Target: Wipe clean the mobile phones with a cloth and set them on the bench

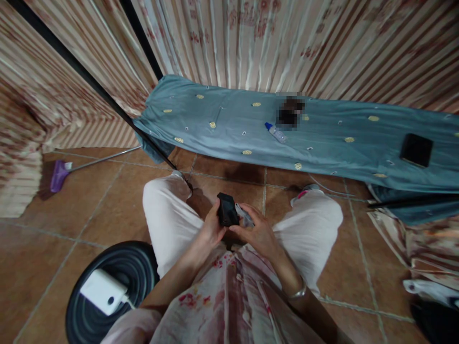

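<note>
Between my knees, my left hand (214,228) is closed around a small black box-like object (227,210), perhaps an electronic device; its exact kind is unclear. My right hand (258,231) pinches a whitish, crumpled cloth-like piece (245,216) just right of the black object. My right fingertips are close to the object's lower right edge; I cannot tell whether they touch it. A silver bracelet (300,290) circles my right wrist.
Ahead stands a low bench with a blue-green cloth (229,129). On it lie a blue-capped clear bottle (275,133), a pixelated item (289,112) and a black flat case (416,150). A white device (103,291) rests on a round black stool (84,263). A purple brush head (59,176) lies left.
</note>
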The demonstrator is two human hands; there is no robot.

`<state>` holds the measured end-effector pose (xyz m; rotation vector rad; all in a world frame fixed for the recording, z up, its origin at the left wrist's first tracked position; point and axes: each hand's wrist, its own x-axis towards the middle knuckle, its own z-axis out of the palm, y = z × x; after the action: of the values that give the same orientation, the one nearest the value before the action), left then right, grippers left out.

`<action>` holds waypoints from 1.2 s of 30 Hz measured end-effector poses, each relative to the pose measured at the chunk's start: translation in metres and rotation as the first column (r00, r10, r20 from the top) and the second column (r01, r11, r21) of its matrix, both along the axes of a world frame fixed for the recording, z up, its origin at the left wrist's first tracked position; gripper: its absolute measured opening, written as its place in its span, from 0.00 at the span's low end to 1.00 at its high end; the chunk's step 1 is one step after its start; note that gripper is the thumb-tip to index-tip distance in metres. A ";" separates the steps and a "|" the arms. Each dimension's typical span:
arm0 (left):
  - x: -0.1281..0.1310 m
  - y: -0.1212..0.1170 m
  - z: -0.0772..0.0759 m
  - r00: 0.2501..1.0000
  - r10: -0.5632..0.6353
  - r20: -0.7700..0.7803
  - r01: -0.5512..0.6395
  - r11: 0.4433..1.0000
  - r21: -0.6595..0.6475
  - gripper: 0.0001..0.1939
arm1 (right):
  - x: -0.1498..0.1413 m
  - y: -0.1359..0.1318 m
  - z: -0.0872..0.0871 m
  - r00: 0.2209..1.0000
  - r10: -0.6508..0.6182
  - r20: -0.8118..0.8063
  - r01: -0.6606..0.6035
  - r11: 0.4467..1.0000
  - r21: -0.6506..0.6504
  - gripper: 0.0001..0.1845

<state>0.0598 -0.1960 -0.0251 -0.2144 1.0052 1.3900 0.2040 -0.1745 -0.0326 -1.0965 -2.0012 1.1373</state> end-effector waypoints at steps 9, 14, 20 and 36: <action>0.001 -0.001 -0.007 0.997 0.050 -0.051 -0.052 0.998 -0.030 0.15 | 0.007 0.000 0.000 0.991 -0.110 -0.075 0.097 0.982 -0.164 0.26; 0.000 -0.009 -0.005 0.997 -0.075 -0.032 0.075 0.997 -0.019 0.17 | 0.009 0.016 0.004 0.954 -0.178 -0.243 0.162 0.983 -0.085 0.16; -0.002 -0.020 0.006 0.975 -0.209 -0.067 0.212 0.976 0.040 0.18 | 0.013 0.053 0.007 0.913 -0.242 -0.329 0.202 0.968 -0.150 0.10; 0.001 -0.041 0.030 0.942 -0.336 -0.017 0.335 0.932 0.135 0.28 | 0.006 0.099 -0.031 0.857 -0.372 -0.356 0.086 0.785 -0.613 0.26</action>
<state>0.0606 -0.2368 0.0047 0.0546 0.8897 1.1366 0.2097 -0.0760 -0.0633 -1.1730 -1.1201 1.7383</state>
